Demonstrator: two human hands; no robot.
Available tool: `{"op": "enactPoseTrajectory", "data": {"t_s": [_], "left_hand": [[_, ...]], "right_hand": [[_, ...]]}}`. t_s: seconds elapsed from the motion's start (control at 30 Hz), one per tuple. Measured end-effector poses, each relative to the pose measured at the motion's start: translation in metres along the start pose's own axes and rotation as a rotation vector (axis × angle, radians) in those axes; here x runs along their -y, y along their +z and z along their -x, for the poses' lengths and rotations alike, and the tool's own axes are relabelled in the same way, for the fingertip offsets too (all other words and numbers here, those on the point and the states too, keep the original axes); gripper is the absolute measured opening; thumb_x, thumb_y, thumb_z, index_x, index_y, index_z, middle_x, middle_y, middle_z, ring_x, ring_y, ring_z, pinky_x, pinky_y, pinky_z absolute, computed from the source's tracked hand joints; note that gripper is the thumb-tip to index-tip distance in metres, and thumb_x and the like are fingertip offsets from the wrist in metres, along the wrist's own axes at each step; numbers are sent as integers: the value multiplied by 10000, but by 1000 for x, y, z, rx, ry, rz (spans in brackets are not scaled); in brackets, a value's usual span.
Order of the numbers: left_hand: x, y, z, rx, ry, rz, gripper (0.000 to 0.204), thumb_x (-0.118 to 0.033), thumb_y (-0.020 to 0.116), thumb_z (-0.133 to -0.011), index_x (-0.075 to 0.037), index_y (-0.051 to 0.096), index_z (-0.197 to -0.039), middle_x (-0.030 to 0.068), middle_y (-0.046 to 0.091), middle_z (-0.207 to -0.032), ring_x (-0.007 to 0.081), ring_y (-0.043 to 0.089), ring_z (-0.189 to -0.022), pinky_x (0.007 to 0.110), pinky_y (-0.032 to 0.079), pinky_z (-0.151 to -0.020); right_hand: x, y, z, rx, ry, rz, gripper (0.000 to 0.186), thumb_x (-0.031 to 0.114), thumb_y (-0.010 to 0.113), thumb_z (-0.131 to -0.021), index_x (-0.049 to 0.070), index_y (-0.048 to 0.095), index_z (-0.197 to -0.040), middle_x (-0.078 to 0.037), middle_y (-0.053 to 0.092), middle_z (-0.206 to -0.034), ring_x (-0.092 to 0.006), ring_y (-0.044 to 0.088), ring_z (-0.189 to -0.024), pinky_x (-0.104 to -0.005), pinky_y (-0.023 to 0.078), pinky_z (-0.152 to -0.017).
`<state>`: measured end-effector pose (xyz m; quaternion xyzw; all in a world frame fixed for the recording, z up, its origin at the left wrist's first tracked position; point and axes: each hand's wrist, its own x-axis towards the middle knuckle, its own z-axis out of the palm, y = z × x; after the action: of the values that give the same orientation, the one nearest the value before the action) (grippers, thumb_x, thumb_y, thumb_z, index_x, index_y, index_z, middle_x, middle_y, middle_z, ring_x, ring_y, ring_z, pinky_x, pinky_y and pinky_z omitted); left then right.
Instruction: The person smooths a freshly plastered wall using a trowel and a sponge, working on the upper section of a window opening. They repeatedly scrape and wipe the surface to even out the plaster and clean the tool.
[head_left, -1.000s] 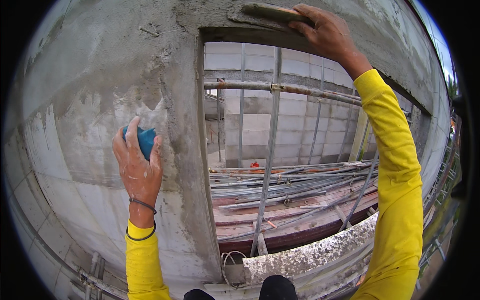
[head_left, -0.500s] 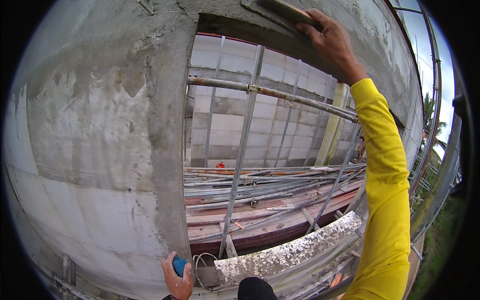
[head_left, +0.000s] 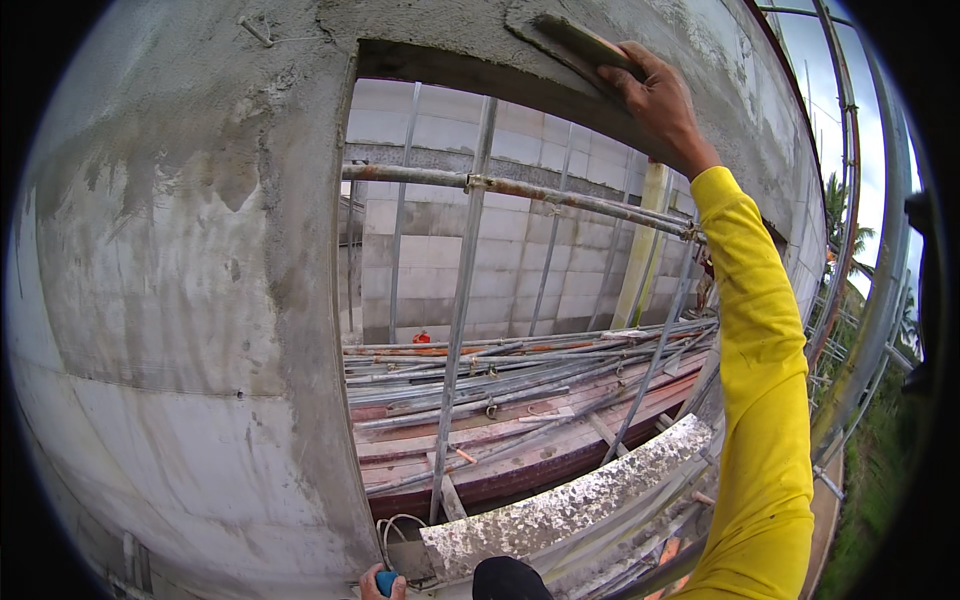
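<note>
Up top, right hand (head_left: 655, 100) w/ float (head_left: 585, 45).

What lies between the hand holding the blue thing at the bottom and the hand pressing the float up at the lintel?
In the head view, between left hand and right hand on the wooden float lies the window opening, crossed by scaffold pipes.

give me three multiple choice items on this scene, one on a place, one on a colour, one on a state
1. Where is the right hand?
A. on the wooden float at the top of the opening
B. on the sill
C. on a pipe

2. What colour is the sleeve?
A. red
B. yellow
C. white

3. What is the left hand doing?
A. hanging empty
B. pressing on the wall
C. gripping a blue thing

Answers: 1 A, the fingers hold the float against the plaster above the opening. 2 B, the raised arm is bright yellow. 3 C, blue shows within the fingers at the lower edge.
</note>
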<state>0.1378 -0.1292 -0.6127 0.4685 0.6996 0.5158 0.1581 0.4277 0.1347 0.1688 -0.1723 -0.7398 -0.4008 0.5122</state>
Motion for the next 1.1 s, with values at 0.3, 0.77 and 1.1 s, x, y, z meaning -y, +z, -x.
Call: {"op": "enactPoseTrajectory", "data": {"t_s": [0.3,0.77,1.1], "left_hand": [[-14,-7,2,88,-93,-7,569,-364,703,-991,-34,548,-1428,289,591,-1383,477,560,-1257,489,465,-1069],[36,-10,20,160,16,-127,561,-350,687,-1002,24,558,-1400,301,602,-1363,483,553,-1256,488,460,-1071],[-57,-67,-1,51,-122,314,476,-233,694,-994,39,585,-1368,236,664,-1289,363,618,-1201,423,475,-1047]], "right_hand": [[17,13,-3,-69,-76,128,359,372,686,-990,141,705,-1264,-168,756,-1069,-378,712,-988,-447,551,-879],[75,-6,-6,47,0,-91,322,274,687,-953,15,672,-1144,-272,700,-1059,-466,657,-1030,-484,514,-864],[-110,-32,143,-599,637,-38,277,298,720,-995,50,701,-1117,-112,753,-943,-220,706,-816,-378,550,-773]]}}
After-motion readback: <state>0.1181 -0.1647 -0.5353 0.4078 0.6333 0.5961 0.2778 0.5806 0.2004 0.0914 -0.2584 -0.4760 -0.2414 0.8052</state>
